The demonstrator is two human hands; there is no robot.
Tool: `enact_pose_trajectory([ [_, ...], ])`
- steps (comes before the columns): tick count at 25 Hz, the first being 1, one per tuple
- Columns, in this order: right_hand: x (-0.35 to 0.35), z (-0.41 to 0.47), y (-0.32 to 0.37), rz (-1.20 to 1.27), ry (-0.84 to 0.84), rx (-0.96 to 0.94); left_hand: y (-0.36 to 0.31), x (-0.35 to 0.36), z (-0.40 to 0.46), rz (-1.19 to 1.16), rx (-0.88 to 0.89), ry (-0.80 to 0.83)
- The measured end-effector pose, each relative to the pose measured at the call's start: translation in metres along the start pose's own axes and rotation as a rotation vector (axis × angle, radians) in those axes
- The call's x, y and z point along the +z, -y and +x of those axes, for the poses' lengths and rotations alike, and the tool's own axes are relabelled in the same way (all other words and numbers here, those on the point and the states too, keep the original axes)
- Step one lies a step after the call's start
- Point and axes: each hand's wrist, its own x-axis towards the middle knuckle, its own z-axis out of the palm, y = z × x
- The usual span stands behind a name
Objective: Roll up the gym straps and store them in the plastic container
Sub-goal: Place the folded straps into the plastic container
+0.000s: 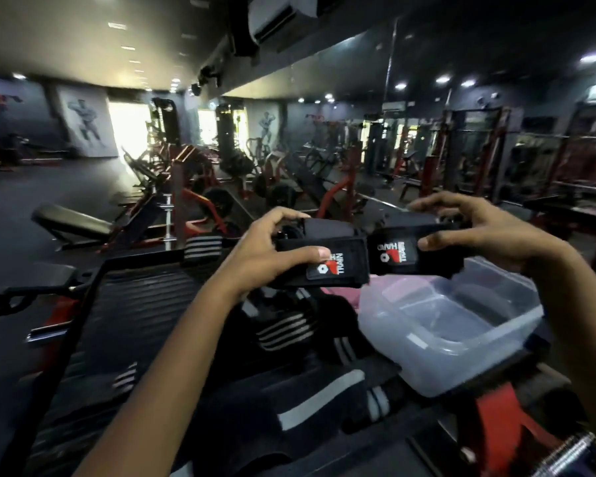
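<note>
My left hand [272,246] grips one black gym strap [344,266] with a red and white "TRAIN" label, thumb on its face. My right hand [475,228] pinches a second black strap [399,253] labelled "HARD", thumb on the label and fingers curled over its top. Both straps are held up side by side in front of me, above and just left of the clear plastic container [468,359], which stands open with nothing in it. More black straps with white stripes [283,332] lie loose below my hands on the dark ribbed platform [135,315].
A striped wrap [202,247] hangs over the platform's far rail. Something pink [341,292] lies behind the container. Red machine parts [496,428] sit at lower right. A black bench [73,222] and gym machines fill the room beyond.
</note>
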Motion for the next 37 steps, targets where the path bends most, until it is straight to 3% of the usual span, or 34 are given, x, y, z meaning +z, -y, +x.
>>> enact_pose_trajectory([
  [4, -0.049, -0.015, -0.057, -0.211, 0.038, 0.078, -0.001, 0.073, 0.034, 0.060, 0.017, 0.024],
  [9, -0.073, -0.003, -0.104, -0.226, 0.220, 0.138, 0.001, 0.134, 0.041, 0.238, -0.007, 0.013],
  [15, -0.093, 0.013, -0.141, -0.428, 0.337, 0.157, -0.008, 0.184, 0.039, 0.435, -0.015, -0.029],
  [25, -0.097, 0.025, -0.149, -0.883, 0.499, 0.083, 0.002, 0.203, 0.043, 0.684, -0.129, 0.282],
  [33, -0.097, 0.025, -0.140, -0.921, 0.611, 0.084, -0.002, 0.219, 0.050, 0.919, -0.224, 0.617],
  [37, -0.096, 0.022, -0.138, -0.801, 0.603, 0.104, -0.002, 0.228, 0.049, 0.951, -0.206, 0.607],
])
